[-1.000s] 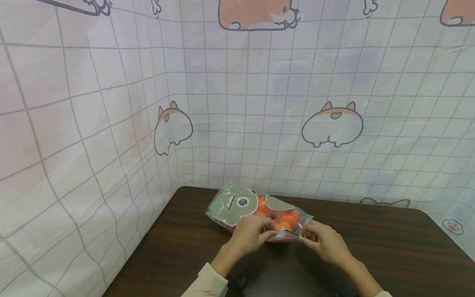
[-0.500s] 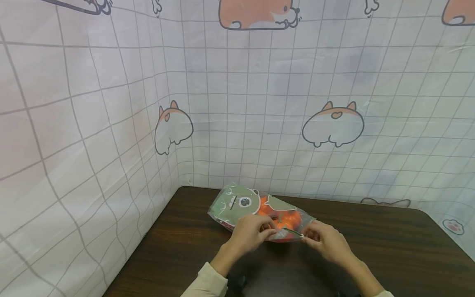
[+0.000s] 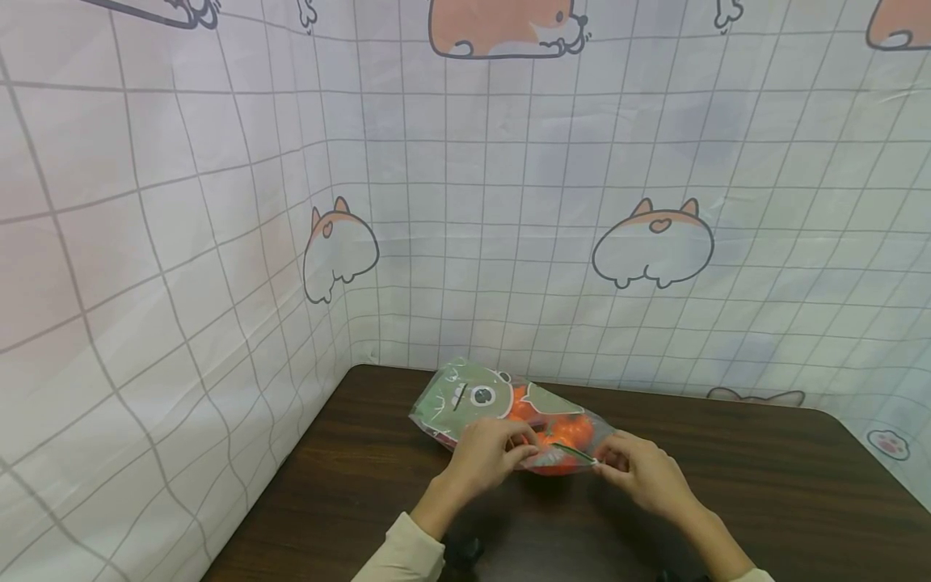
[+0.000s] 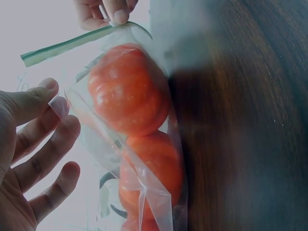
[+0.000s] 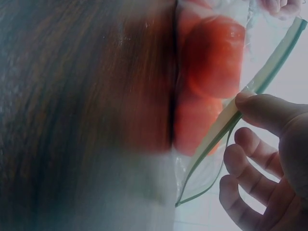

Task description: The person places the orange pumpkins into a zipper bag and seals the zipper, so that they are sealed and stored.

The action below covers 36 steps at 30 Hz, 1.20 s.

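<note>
A clear zip bag (image 3: 465,400) with a green cartoon face printed on it lies on the table, its zipper edge toward the person. Inside are several ribbed, red-orange tomatoes (image 4: 130,91). The bag's green zipper strip (image 5: 224,125) runs between the two hands, and its two sides part in a loop near one end in the right wrist view. My left hand (image 3: 483,457) pinches the clear film near the strip's left end between thumb and forefinger, the other fingers loosely bent. My right hand (image 3: 643,477) pinches the strip's right end, thumb on top.
A dark wood-grain table (image 3: 764,477) carries the bag, near its back edge. Behind and to the left hangs a white gridded curtain (image 3: 509,186) with cartoon dogs. A small dark object (image 3: 464,552) sits below the left forearm.
The bag has shifted slightly right. The left hand has moved a little left along the bag's near edge, and the right hand slightly right, still gripping the strip.
</note>
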### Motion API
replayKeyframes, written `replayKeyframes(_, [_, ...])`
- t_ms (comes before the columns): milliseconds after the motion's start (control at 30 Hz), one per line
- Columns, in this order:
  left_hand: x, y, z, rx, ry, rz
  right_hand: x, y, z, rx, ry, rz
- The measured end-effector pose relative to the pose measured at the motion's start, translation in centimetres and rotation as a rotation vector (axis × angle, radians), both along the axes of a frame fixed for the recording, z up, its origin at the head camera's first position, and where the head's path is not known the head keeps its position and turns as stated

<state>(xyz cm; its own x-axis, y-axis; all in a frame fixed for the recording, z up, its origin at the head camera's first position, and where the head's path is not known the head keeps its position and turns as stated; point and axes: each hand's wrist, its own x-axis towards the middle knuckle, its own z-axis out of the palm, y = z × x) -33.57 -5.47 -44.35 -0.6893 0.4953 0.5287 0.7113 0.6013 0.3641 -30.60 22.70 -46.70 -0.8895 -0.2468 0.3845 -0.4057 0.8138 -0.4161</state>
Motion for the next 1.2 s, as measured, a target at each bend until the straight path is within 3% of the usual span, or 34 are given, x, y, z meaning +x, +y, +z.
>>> replayKeyframes(733, [-0.62,-0.56,-0.1,0.039,0.038,0.014,-0.13,0.64,0.07,0.026,0.0,-0.02])
replayKeyframes(1200, [-0.69,-1.02,0.15,0.084,0.002,0.02,-0.26,0.96,0.06,0.025,-0.007,-0.032])
